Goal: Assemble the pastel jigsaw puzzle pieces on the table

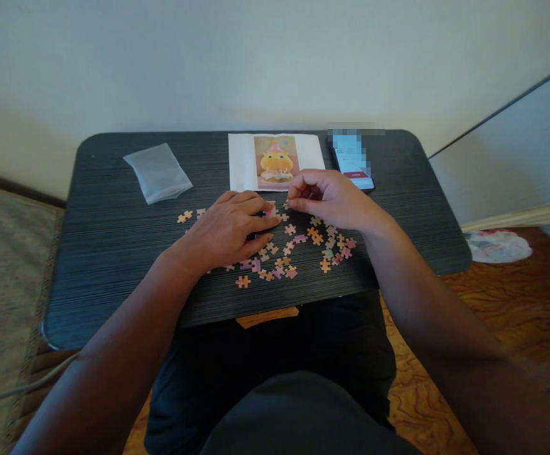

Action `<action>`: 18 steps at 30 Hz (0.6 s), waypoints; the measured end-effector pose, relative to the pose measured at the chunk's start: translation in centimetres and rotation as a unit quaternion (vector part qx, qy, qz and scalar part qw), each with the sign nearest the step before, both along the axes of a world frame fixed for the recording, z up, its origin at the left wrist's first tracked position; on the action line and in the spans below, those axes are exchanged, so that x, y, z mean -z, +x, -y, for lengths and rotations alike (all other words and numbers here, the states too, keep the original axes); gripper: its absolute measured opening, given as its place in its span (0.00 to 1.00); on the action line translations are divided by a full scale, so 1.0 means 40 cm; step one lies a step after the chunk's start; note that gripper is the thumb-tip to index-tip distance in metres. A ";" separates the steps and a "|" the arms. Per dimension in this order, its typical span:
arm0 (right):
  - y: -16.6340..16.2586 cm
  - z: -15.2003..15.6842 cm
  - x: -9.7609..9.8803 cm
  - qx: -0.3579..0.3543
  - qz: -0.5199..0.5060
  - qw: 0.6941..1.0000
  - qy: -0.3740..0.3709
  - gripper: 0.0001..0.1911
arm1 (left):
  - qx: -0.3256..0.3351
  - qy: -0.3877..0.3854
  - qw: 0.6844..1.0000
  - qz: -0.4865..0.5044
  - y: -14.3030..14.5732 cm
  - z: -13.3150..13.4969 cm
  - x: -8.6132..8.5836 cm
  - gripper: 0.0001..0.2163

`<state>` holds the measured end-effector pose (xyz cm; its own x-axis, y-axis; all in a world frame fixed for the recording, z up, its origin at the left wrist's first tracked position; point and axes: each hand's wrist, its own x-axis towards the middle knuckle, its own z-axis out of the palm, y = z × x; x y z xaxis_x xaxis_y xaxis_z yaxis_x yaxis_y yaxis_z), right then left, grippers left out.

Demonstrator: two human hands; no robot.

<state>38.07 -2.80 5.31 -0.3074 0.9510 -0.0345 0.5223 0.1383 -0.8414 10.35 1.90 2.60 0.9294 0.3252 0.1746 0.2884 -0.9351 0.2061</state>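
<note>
Several small orange, pink and tan puzzle pieces [323, 241] lie scattered on a dark striped table [114, 253]. My left hand [230, 227] rests palm down on the pieces, fingers stretched flat toward the middle. Just to its right, my right hand [325, 197] hovers with its fingers curled in a pinch over a piece near the left fingertips; what it pinches is too small to name. Behind the hands lies a white sheet with a picture of a yellow cartoon figure [275, 161].
A clear plastic bag [158, 172] lies at the table's back left. A phone [354, 164] lies at the back right beside the picture sheet. A wall stands behind the table. A white cloth [497, 245] lies on the floor to the right.
</note>
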 end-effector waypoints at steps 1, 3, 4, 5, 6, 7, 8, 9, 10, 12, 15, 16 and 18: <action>0.012 0.007 -0.008 0.009 -0.009 1.000 0.002 0.05 | -0.001 -0.002 1.000 0.004 -0.001 0.000 0.001 0.17; 0.041 0.028 -0.024 0.022 -0.006 1.000 -0.011 0.07 | -0.005 -0.008 1.000 0.014 -0.001 -0.001 0.002 0.17; 0.057 0.040 -0.031 0.030 0.002 0.999 -0.018 0.08 | -0.006 -0.012 1.000 0.019 -0.001 -0.001 0.002 0.17; 0.074 0.054 -0.036 0.045 0.006 0.999 -0.019 0.10 | -0.007 -0.014 1.000 0.023 -0.001 -0.001 0.002 0.17; 0.091 0.069 -0.040 0.061 0.007 0.998 -0.017 0.11 | -0.007 -0.016 1.000 0.025 -0.001 -0.001 0.002 0.17; 0.108 0.085 -0.042 0.078 0.005 0.997 -0.014 0.12 | -0.008 -0.017 0.999 0.027 -0.001 -0.001 0.002 0.18; 0.125 0.102 -0.043 0.093 0.005 0.996 -0.012 0.13 | -0.008 -0.019 0.999 0.029 -0.001 -0.002 0.003 0.18; 0.141 0.120 -0.042 0.103 0.001 0.995 -0.015 0.13 | -0.008 -0.021 0.999 0.030 -0.001 -0.002 0.003 0.18; 0.156 0.138 -0.041 0.113 -0.010 0.993 -0.018 0.13 | -0.009 -0.023 0.999 0.031 -0.001 -0.003 0.005 0.18; 0.184 0.174 -0.034 0.125 -0.015 0.991 -0.043 0.12 | -0.011 -0.023 0.999 0.034 -0.001 -0.005 0.008 0.18; 0.223 0.226 -0.015 0.142 0.020 0.988 -0.064 0.13 | -0.008 -0.016 0.999 0.042 -0.002 -0.007 0.013 0.18; 0.236 0.241 -0.008 0.150 0.026 0.986 -0.069 0.13 | -0.005 -0.015 0.999 0.045 -0.003 -0.008 0.014 0.17; 0.259 0.265 0.008 0.159 0.030 0.984 -0.077 0.14 | -0.003 -0.012 0.999 0.050 -0.004 -0.008 0.015 0.17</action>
<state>48.43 -13.41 4.97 0.0119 0.9810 -0.1938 0.5679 -0.1662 -0.8062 10.20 2.23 1.99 0.9059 0.3351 0.2590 0.2702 -0.9282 0.2559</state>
